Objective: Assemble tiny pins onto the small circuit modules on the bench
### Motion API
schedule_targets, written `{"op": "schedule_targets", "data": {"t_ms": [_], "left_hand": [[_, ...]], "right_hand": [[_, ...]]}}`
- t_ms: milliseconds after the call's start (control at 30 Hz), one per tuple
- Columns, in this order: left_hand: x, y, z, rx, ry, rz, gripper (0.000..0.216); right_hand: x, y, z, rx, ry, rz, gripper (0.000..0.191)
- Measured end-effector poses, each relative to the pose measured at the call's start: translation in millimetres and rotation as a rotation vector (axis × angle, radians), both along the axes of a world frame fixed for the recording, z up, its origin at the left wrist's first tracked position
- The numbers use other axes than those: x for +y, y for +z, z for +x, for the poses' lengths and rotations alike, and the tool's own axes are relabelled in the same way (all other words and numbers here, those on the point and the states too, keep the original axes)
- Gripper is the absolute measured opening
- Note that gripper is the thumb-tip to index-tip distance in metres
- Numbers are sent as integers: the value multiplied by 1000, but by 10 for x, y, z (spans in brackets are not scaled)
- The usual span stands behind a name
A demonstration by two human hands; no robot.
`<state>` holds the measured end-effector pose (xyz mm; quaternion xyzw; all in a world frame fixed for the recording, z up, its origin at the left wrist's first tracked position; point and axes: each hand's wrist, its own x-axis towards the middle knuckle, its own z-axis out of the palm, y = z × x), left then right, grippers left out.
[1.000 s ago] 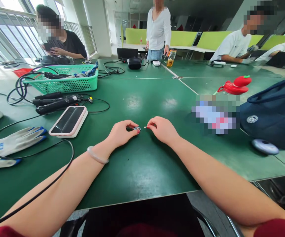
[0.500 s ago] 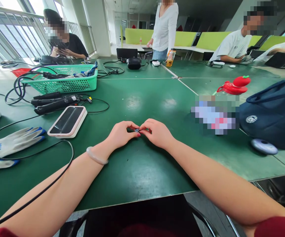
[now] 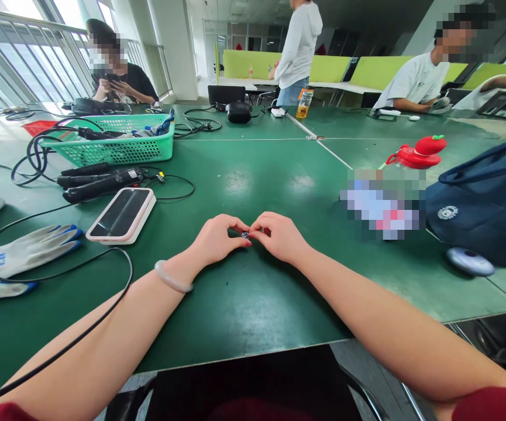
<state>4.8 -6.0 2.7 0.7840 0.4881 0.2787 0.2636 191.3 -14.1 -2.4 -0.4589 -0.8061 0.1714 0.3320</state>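
Observation:
My left hand (image 3: 217,238) and my right hand (image 3: 279,235) meet fingertip to fingertip on the green table (image 3: 244,292), in the middle of the view. Both are pinched on a tiny dark and metallic part (image 3: 244,234) between them. The part is mostly hidden by the fingers, so I cannot make out its shape. A pale bangle (image 3: 171,278) sits on my left wrist.
Left of my hands lie a pink-cased phone (image 3: 121,214), white and blue gloves (image 3: 20,257), black cables (image 3: 59,275), dark tools (image 3: 99,181) and a green basket (image 3: 116,140). On the right stand a red-capped bottle (image 3: 415,153) and a navy bag (image 3: 485,202). Other people sit or stand at the far side.
A second ago my hands were a little apart, each pinching a small piece. They have come together and now touch over the part. The standing person at the back has turned.

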Motion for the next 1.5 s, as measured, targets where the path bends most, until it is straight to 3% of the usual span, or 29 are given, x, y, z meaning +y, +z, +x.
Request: {"op": "schedule_targets", "data": {"t_ms": [233, 467, 900, 1100, 1233, 1500], "left_hand": [[2, -4, -4, -19, -11, -9, 25], [-6, 0, 10, 29, -32, 44, 23], [-10, 22, 8, 53, 35, 22, 25], [39, 6, -12, 67, 128, -22, 24], [44, 3, -16, 68, 128, -14, 23], [24, 19, -7, 20, 105, -15, 23]], "right_hand": [[29, -6, -3, 128, -42, -160, 7], [65, -39, 30, 229, 8, -322, 11], [82, 17, 105, 123, -37, -256, 15], [21, 53, 104, -136, 160, -225, 13], [-9, 39, 42, -254, 184, -161, 6], [37, 40, 114, -102, 69, -54, 9]]}}
